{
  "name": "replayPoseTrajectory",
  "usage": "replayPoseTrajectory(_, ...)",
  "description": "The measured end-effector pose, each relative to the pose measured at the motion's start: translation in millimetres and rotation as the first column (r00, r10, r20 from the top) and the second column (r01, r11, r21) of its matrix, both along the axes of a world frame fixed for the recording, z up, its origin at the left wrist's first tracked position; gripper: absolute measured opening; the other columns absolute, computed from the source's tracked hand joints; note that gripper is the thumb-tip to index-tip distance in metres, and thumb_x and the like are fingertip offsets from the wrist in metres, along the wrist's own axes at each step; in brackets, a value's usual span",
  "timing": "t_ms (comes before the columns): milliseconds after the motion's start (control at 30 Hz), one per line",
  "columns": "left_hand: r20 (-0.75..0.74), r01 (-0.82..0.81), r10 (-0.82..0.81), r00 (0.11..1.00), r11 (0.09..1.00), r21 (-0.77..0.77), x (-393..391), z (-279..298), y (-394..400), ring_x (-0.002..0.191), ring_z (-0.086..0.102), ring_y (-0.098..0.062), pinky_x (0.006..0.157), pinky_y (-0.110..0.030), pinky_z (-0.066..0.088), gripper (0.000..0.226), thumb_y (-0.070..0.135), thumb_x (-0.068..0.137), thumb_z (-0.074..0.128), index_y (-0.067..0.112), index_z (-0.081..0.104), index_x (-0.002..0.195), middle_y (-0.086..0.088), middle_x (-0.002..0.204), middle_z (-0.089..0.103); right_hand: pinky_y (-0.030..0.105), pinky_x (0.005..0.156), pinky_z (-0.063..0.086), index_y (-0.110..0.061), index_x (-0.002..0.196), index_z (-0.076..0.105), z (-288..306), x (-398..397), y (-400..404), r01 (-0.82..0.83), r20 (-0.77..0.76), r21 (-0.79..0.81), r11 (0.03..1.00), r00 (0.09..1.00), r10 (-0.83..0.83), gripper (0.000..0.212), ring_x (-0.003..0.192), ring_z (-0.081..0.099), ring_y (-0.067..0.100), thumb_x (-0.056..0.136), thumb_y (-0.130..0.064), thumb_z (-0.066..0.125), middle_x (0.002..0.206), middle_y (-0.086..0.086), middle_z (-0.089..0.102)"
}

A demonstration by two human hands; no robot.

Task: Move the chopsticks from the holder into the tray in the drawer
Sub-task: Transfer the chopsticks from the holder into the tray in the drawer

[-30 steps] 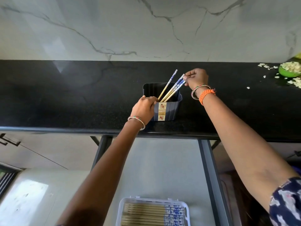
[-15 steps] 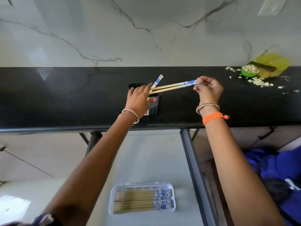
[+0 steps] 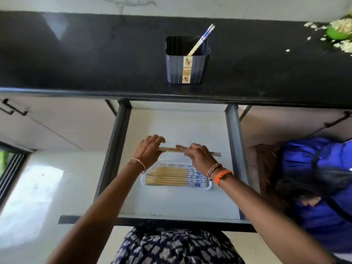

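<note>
A dark blue holder [image 3: 187,68] stands on the black counter with a pair of blue-tipped chopsticks [image 3: 202,40] leaning in it. Down in the open drawer [image 3: 171,126], a clear tray [image 3: 208,186] holds several chopsticks laid side by side. Above the tray's far edge, my left hand [image 3: 148,151] and my right hand [image 3: 199,157] each grip one end of a pair of chopsticks [image 3: 170,149], held level. The blue tips of that pair stick out past my right hand.
The black counter [image 3: 76,60] overhangs the drawer's back. A green bowl [image 3: 337,32] with white scraps sits at the counter's far right. A person in blue [image 3: 320,187] crouches to the right of the drawer. Cabinet handles [image 3: 13,109] are at left.
Both hands came down from the counter into the drawer. The pair of chopsticks pulled from the holder is now held level over the tray, with my left hand off the holder and on the pair.
</note>
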State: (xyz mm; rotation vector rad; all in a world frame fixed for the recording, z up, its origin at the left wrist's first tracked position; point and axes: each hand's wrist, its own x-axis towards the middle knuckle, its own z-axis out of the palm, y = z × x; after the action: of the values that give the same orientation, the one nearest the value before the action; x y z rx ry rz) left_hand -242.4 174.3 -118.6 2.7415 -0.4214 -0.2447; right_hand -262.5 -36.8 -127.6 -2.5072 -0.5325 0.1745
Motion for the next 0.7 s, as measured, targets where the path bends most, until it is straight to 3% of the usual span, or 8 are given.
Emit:
replayPoseTrajectory(133, -0.299, -0.386, 0.351, 0.888, 0.92, -0.069, -39, -36, 36, 0.127, 0.042, -0.033, 0.109, -0.039, 0.035, 0.048, -0.001, 0.087, 0.049, 0.007, 0.04, 0.134, -0.018, 0.136, 0.046, 0.021, 0.065, 0.038, -0.03, 0.132, 0.049, -46, -25, 5, -0.081, -0.163, -0.062, 0.995, 0.984, 0.07, 0.06, 0.074, 0.056, 0.023, 0.088, 0.01, 0.04, 0.067, -0.008, 0.036)
replayPoseTrajectory(233, -0.42, -0.583, 0.486, 0.766, 0.801, -0.137, -52, -41, 43, 0.118, 0.054, -0.034, 0.102, -0.035, 0.04, 0.037, -0.002, 0.092, 0.04, 0.0, 0.048, 0.128, -0.021, 0.127, 0.057, 0.022, 0.07, 0.034, -0.032, 0.134, 0.047, -62, -28, 12, -0.096, -0.281, -0.128, 0.987, 0.958, 0.057, 0.059, 0.09, 0.056, 0.029, 0.089, 0.005, 0.036, 0.084, 0.009, 0.047)
replayPoseTrajectory(333, -0.508, -0.631, 0.489, 0.709, 0.762, -0.146, -54, -53, 49, 0.102, 0.061, -0.033, 0.091, -0.036, 0.046, 0.027, 0.007, 0.092, 0.046, 0.0, 0.061, 0.113, -0.022, 0.109, 0.066, 0.041, 0.099, 0.036, -0.021, 0.136, 0.047, -78, -23, 21, -0.071, -0.476, -0.144, 0.987, 0.88, -0.006, 0.045, 0.122, 0.043, 0.039, 0.094, -0.007, 0.039, 0.126, 0.024, 0.049)
replayPoseTrajectory(367, -0.546, -0.63, 0.47, 0.694, 0.763, -0.143, -56, -56, 49, 0.091, 0.062, -0.03, 0.084, -0.035, 0.047, 0.022, 0.008, 0.092, 0.047, 0.001, 0.065, 0.103, -0.021, 0.095, 0.067, 0.044, 0.098, 0.037, -0.02, 0.134, 0.049, -81, -24, 24, -0.061, -0.502, -0.144, 0.988, 0.865, -0.02, 0.041, 0.121, 0.044, 0.039, 0.095, -0.012, 0.04, 0.125, 0.02, 0.052)
replayPoseTrajectory(467, -0.575, -0.62, 0.451, 0.683, 0.774, -0.128, -61, -62, 46, 0.067, 0.048, -0.02, 0.065, -0.029, 0.04, 0.023, 0.007, 0.09, 0.051, 0.012, 0.06, 0.069, -0.007, 0.064, 0.053, 0.036, 0.078, 0.046, -0.024, 0.118, 0.06, -81, -30, 26, 0.036, -0.483, -0.125, 0.992, 0.871, -0.092, 0.039, 0.098, 0.055, 0.029, 0.091, -0.041, 0.037, 0.087, -0.012, 0.057)
replayPoseTrajectory(567, -0.572, -0.62, 0.455, 0.683, 0.775, -0.125, -67, -61, 43, 0.067, 0.049, -0.021, 0.066, -0.03, 0.042, 0.013, 0.01, 0.088, 0.054, 0.004, 0.065, 0.084, -0.009, 0.07, 0.056, 0.04, 0.091, 0.047, -0.022, 0.121, 0.058, -77, -31, 29, -0.139, -0.349, -0.211, 0.967, 0.935, 0.058, 0.057, 0.108, 0.058, 0.029, 0.084, -0.053, 0.029, 0.087, -0.016, 0.056)
replayPoseTrajectory(633, -0.573, -0.621, 0.453, 0.683, 0.774, -0.128, -70, -63, 43, 0.071, 0.052, -0.022, 0.069, -0.032, 0.044, 0.014, 0.01, 0.088, 0.055, 0.004, 0.066, 0.094, -0.009, 0.075, 0.059, 0.035, 0.081, 0.048, -0.024, 0.11, 0.063, -80, -31, 30, -0.13, -0.306, -0.222, 0.966, 0.95, 0.058, 0.069, 0.099, 0.062, 0.024, 0.073, -0.065, 0.022, 0.074, -0.022, 0.051)
replayPoseTrajectory(700, -0.576, -0.617, 0.449, 0.683, 0.777, -0.126, -72, -64, 44, 0.075, 0.056, -0.022, 0.074, -0.034, 0.048, 0.017, 0.011, 0.088, 0.055, 0.006, 0.066, 0.1, -0.009, 0.08, 0.062, 0.033, 0.074, 0.048, -0.022, 0.087, 0.063, -77, -30, 33, -0.083, -0.288, -0.269, 0.96, 0.958, 0.003, 0.055, 0.089, 0.064, 0.022, 0.078, -0.065, 0.031, 0.077, -0.015, 0.062)
